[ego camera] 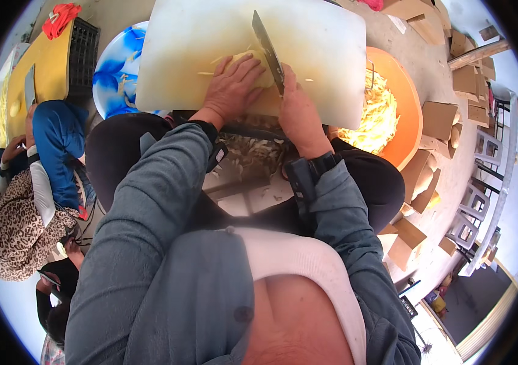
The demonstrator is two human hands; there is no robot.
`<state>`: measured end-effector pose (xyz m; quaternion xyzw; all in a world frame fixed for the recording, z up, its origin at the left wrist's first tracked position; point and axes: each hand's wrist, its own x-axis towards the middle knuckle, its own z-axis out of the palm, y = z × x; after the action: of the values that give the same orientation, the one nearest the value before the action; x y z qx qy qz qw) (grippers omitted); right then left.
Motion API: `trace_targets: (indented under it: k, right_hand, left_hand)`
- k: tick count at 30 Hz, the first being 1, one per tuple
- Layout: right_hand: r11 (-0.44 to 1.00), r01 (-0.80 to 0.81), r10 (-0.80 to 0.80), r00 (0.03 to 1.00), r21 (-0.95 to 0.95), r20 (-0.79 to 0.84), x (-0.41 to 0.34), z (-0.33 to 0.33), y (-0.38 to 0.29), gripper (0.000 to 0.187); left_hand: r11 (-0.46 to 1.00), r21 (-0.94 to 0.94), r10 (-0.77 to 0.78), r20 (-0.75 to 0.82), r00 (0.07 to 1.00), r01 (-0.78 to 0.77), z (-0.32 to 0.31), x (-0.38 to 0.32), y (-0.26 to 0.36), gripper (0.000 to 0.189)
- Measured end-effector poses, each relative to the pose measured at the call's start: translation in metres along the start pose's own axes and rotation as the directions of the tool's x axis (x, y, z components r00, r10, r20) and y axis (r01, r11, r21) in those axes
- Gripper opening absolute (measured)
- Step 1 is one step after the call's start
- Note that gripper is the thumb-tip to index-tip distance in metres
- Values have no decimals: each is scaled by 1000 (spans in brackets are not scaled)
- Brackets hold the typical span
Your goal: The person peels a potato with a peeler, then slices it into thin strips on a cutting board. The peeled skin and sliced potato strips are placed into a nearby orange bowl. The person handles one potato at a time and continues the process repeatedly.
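Note:
A white plastic cutting board [327,41], stained yellowish in the middle, lies in front of me. My left hand [236,84] holds a peeled, pale yellow vegetable [266,78] down on it, fingers spread over the top and hiding much of it. In my right hand [299,109] is the handle of a kitchen knife [266,45]. Its long blade points away from me, just right of the vegetable; whether the edge touches it I cannot tell. A few thin pale slivers [308,80] lie on the board.
Right of the board, an orange basin [409,114] holds many pale yellow strips. To the left is a blue-and-white basin [115,75] with some strips. Further left, another person [21,219] sits by a yellow board [42,59] with a knife. Cardboard boxes [439,121] line the right side.

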<state>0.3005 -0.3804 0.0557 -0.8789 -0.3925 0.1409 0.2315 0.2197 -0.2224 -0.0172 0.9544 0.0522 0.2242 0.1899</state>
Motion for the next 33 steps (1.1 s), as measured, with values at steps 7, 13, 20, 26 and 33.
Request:
trace_targets:
  k: [7, 13, 20, 26, 33]
  right_hand:
    - [997, 43, -44, 999, -65, -6, 2, -12, -18, 71]
    - [998, 2, 3, 996, -55, 90, 7, -6, -15, 74]
    - [992, 82, -81, 997, -97, 11, 3, 3, -6, 72]
    - [996, 18, -19, 1000, 91, 12, 5, -11, -17, 69]
    - [999, 35, -34, 999, -20, 39, 3, -6, -9, 70]
  left_hand:
    - [999, 41, 10, -19, 1000, -10, 2, 1, -1, 35]
    - [999, 32, 14, -27, 1000, -13, 5, -1, -4, 36]
    - [1000, 20, 23, -27, 999, -22, 2, 3, -2, 37]
    - [1000, -12, 1, -21, 1000, -2, 6, -2, -3, 37]
    - [1000, -20, 20, -47, 999, -21, 5, -1, -3, 36]
